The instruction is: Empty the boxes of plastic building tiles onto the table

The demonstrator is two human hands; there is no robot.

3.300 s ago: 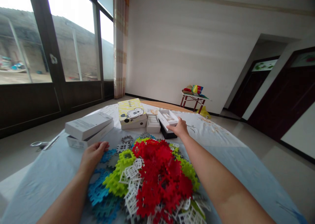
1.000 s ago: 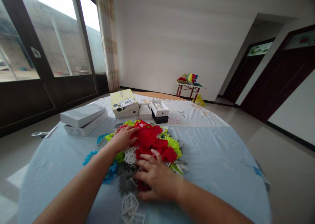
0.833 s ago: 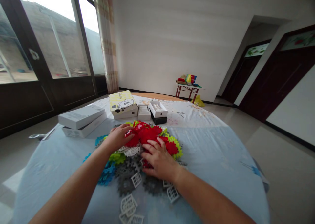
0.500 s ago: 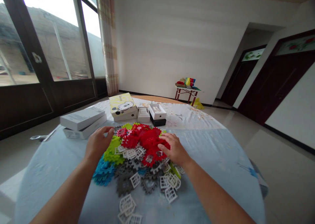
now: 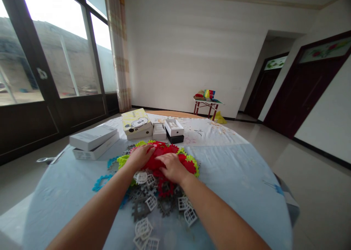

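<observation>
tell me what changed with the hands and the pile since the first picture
The right hand left the small open white box and came back to the pile; the left hand moved from the pile's left edge inward. Both now lie side by side on the red pieces; whether they grip any is unclear. White lattice pieces and grey pieces have spread toward the person. The other boxes stayed put.

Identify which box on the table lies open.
The small white box on the black base, rightmost in the row: its inside shows. The yellow cartoon box and the stacked white boxes are lidded.
</observation>
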